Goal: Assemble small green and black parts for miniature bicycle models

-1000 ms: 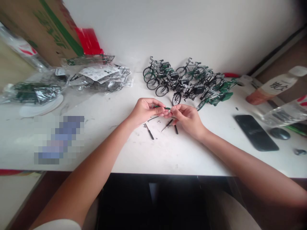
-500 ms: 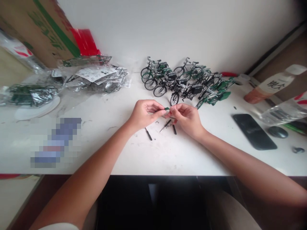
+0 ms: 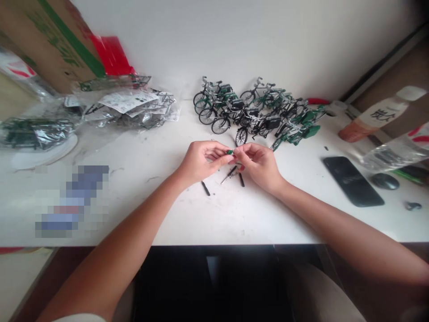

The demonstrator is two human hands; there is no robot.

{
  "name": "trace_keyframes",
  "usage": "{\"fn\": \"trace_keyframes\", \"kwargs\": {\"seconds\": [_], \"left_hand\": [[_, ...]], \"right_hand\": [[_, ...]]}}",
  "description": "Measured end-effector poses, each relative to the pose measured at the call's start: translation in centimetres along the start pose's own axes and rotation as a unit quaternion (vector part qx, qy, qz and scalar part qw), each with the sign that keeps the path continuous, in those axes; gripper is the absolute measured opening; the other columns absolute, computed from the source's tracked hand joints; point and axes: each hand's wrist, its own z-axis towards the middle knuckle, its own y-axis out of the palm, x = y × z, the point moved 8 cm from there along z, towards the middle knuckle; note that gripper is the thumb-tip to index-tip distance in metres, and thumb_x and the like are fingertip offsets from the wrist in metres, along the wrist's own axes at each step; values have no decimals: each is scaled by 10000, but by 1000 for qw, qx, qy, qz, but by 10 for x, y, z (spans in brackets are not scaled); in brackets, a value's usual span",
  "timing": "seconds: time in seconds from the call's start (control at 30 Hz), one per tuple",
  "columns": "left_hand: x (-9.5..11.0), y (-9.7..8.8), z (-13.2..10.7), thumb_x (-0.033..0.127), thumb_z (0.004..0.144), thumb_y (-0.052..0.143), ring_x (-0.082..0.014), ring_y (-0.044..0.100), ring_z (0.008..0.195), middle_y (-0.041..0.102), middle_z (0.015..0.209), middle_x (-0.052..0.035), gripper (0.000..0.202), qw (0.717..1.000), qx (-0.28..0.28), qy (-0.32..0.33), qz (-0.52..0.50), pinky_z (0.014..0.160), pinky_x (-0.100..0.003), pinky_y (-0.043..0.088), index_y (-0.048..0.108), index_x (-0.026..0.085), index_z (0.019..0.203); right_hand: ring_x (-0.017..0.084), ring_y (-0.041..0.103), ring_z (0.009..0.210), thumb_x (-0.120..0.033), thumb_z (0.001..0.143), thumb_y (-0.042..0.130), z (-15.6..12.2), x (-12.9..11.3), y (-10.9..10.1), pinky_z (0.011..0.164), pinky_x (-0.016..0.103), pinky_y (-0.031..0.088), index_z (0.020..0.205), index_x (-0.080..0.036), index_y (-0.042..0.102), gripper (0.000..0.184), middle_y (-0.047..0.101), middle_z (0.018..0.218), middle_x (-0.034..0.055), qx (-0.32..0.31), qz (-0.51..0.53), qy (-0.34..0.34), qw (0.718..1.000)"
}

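Observation:
Over the middle of the white table, my left hand (image 3: 207,157) pinches a small green part (image 3: 229,152) between thumb and fingertips. My right hand (image 3: 259,164) meets it from the right, its thumb and finger closed at the part's right end; whatever else it grips is too small to make out. Below the hands lie small black-handled screwdrivers, one (image 3: 205,188) at the left and another (image 3: 229,175) with its tip pointing down left. Tiny loose bits lie around them. Just beyond the hands stands a model bicycle (image 3: 241,135) with black wheels.
Several black and green model bicycles (image 3: 221,123) crowd the back. Bagged parts with printed sheets (image 3: 129,100) and a carton (image 3: 47,40) fill the back left. A phone (image 3: 351,181), a mouse (image 3: 385,181) and a drink bottle (image 3: 382,114) lie on the right.
The green part has turned slightly between my fingers and shows a more compact shape. Both hands stay together; the whole view has shifted a little.

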Motion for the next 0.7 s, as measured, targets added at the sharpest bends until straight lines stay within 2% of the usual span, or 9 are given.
{"fn": "trace_keyframes", "kwargs": {"seconds": [0.3, 0.7], "left_hand": [[-1, 2, -1, 494, 846, 915, -248, 831, 864, 853, 925, -100, 356, 1000, 19, -10, -3, 827, -349, 686, 837, 172, 976], [12, 2, -3, 405, 930, 838, -216, 813, 859, 858, 952, -75, 221, 998, 21, 38, 54, 868, -335, 673, 862, 193, 988]], "right_hand": [[196, 772, 813, -661, 941, 769, -1, -2, 0, 574, 269, 615, 945, -218, 742, 444, 807, 878, 70, 4, -3, 2, 1000], [200, 766, 819, -660, 931, 781, -1, -7, -1, 581, 276, 592, 930, -212, 741, 450, 814, 883, 78, -6, -14, 5, 1000]]}}
